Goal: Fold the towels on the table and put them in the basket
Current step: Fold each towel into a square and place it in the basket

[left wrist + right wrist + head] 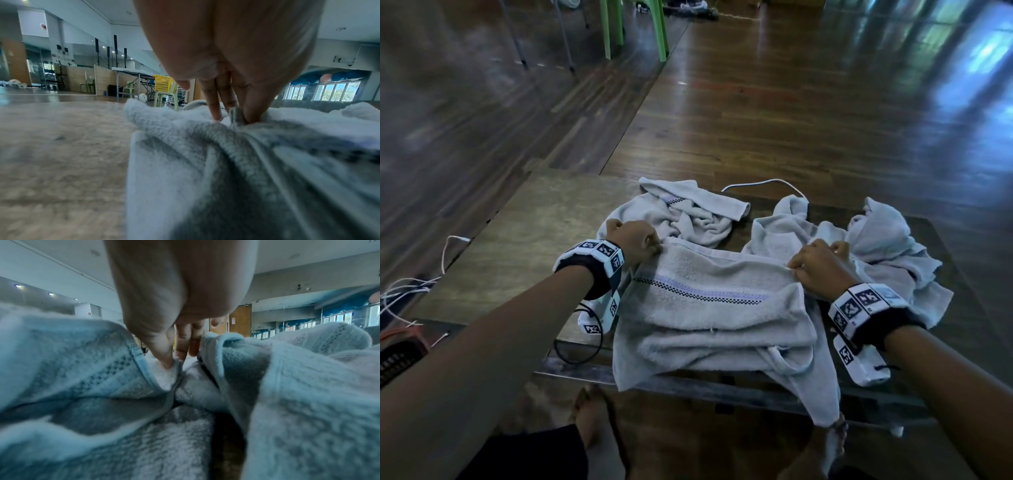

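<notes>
One low wooden table [524,240] with three pale grey towels on it. The biggest, the striped towel [709,308], sits at the table's near edge, partly folded, one corner hanging off. Two crumpled towels [688,212] [876,240] lie behind it. Left hand [631,241] pinches its far left corner, right hand [822,265] pinches the far right one. One dark basket [399,356] sits left of the table.

Head view looks down over the worktop [517,222]; both wrist views sit low, close against the towel [709,308].
</notes>
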